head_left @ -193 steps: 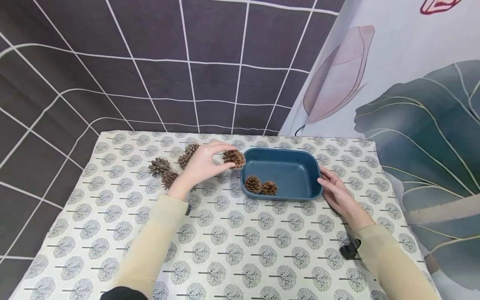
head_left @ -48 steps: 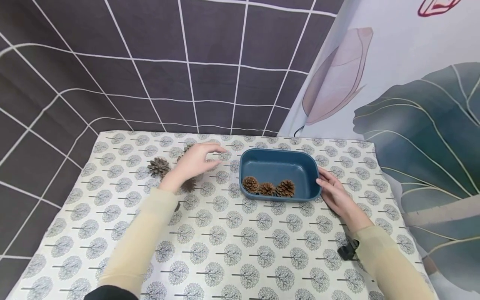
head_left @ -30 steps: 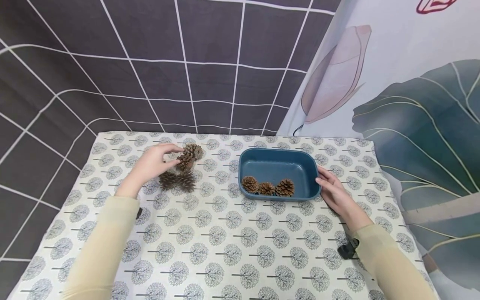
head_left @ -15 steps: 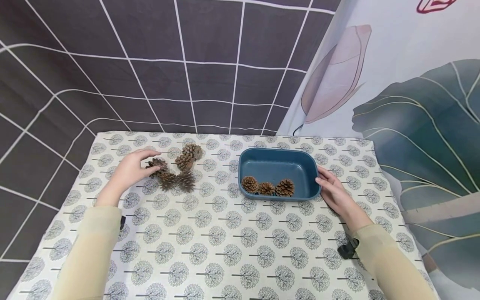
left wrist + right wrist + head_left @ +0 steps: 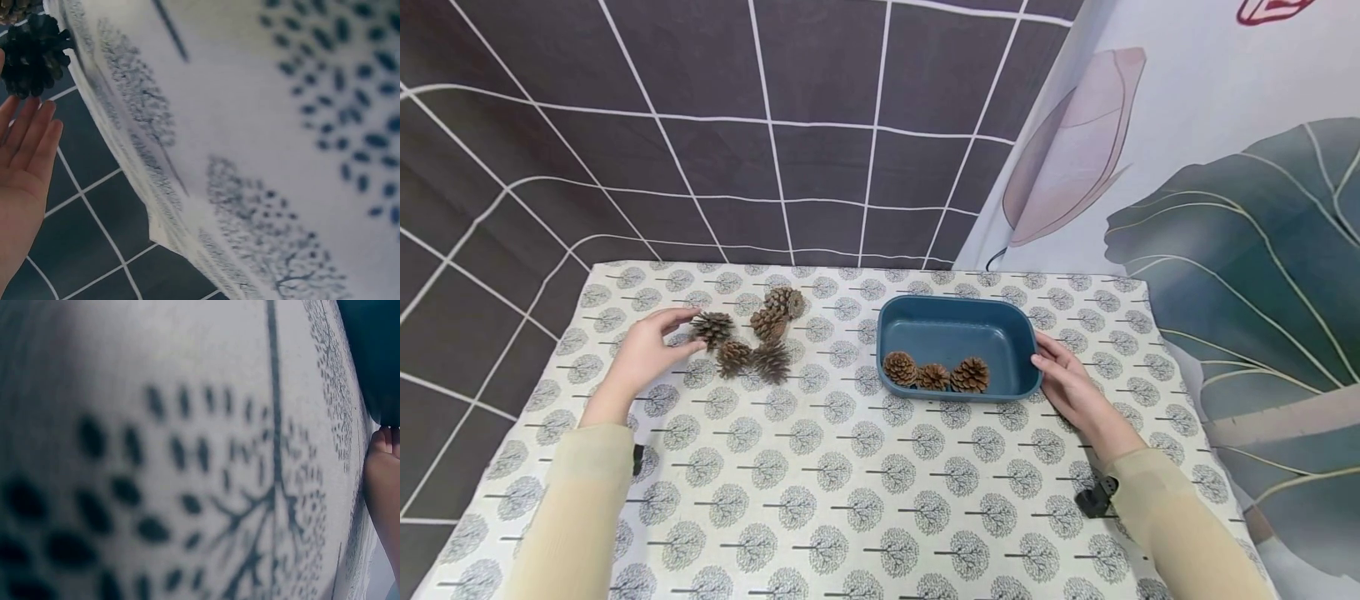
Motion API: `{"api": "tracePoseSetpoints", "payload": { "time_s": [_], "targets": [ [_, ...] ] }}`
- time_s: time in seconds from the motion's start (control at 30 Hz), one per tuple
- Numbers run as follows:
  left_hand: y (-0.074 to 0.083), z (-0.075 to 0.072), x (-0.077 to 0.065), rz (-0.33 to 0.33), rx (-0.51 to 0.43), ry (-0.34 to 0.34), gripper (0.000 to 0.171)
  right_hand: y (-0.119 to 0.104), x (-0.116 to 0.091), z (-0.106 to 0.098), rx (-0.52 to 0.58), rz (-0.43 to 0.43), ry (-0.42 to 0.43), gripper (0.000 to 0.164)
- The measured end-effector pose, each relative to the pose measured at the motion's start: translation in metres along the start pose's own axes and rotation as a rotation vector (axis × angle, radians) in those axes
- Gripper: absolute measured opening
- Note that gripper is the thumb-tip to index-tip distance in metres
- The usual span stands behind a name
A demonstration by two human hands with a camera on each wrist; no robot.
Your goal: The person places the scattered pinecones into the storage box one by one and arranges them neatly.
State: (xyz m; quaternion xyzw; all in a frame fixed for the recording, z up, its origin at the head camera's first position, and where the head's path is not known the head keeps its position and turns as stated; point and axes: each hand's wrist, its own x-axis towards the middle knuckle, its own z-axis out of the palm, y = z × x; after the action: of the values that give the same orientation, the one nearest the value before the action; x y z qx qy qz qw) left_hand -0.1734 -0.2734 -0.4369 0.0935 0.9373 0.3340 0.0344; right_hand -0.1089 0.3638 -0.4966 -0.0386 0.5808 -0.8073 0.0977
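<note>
I see left hand [image 5: 643, 352], thumb and fingers astride the dark pinecone [image 5: 711, 329], left of the loose pinecones [image 5: 769, 324] — can't tell if pinched. Right hand [image 5: 1072, 389] grips box [image 5: 970, 337]. Likely pickup step — next calls for firm pinch.

- Left wrist view: left hand [image 5: 22, 175] cropped at nine o'clock, brown pine cone [image 5: 19, 11] at ten.
- Right wrist view: right hand [image 5: 386, 487] cropped at three, blue box [image 5: 382, 356] at two; cloth [image 5: 56, 512] blurred toward eight.
</note>
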Motion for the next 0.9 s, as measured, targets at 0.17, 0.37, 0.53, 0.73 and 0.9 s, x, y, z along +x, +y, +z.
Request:
{"api": "tracePoseSetpoints", "payload": {
  "time_s": [0.17,0.37,0.53,0.73,0.9],
  "targets": [
    [-0.001,0.001,0.000,-0.052,-0.012,-0.008,0.068,0.000,0.000,0.000,-0.009,-0.001,0.007,0.042],
    [-0.005,0.003,0.004,-0.079,-0.043,0.003,0.069,0.000,0.001,0.000,0.001,-0.002,-0.006,0.042],
    [-0.007,0.006,0.009,-0.049,-0.014,0.081,0.065,0.001,0.001,-0.001,-0.010,-0.004,-0.002,0.043],
    [-0.006,0.010,0.015,0.021,0.038,0.131,0.063,0.001,0.001,-0.001,-0.018,-0.005,0.001,0.043],
    [-0.005,0.014,0.020,0.061,0.085,0.136,0.061,0.001,0.001,-0.001,-0.013,-0.002,0.006,0.043]
  ]
}}
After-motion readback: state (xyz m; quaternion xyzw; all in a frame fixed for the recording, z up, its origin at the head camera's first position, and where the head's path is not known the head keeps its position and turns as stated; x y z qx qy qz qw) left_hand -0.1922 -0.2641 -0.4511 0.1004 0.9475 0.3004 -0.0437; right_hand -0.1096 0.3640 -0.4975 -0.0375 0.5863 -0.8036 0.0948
